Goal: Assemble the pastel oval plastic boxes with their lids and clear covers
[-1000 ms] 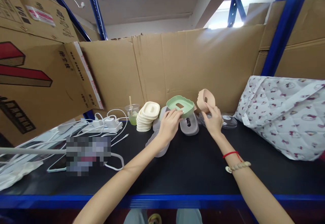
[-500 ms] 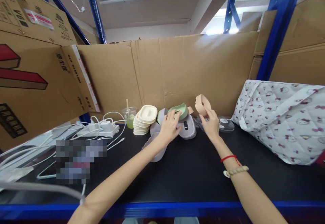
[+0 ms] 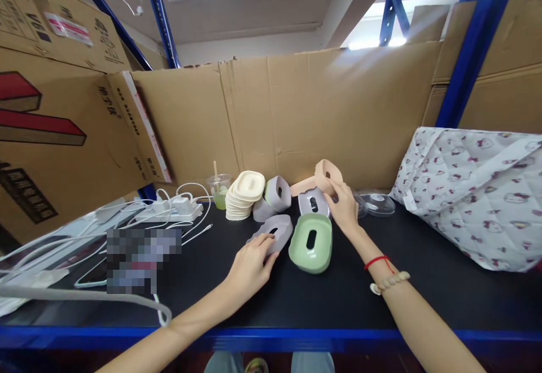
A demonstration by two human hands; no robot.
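Note:
My left hand (image 3: 249, 264) rests on a grey lid-like piece (image 3: 274, 229) lying flat on the black shelf (image 3: 322, 294), fingers over its near edge. Just right of it lies a green piece (image 3: 311, 241) with an oval slot, free of both hands. My right hand (image 3: 344, 210) reaches to the back and grips a peach piece (image 3: 322, 175) leaning by the cardboard wall. Another grey piece (image 3: 314, 202) lies below it, and a third grey piece (image 3: 278, 192) stands tilted beside a stack of cream lids (image 3: 244, 193).
A cardboard wall (image 3: 296, 113) closes the back. A plastic cup with green drink (image 3: 221, 189), a power strip (image 3: 175, 210) and white cables lie to the left. Clear lids (image 3: 376, 202) and a patterned fabric bag (image 3: 478, 192) sit to the right. Blue shelf edge runs along the front.
The green piece has come down from the back pile to the shelf in front. My left hand moved back toward me onto the grey piece. My right hand lowered the peach piece slightly leftward.

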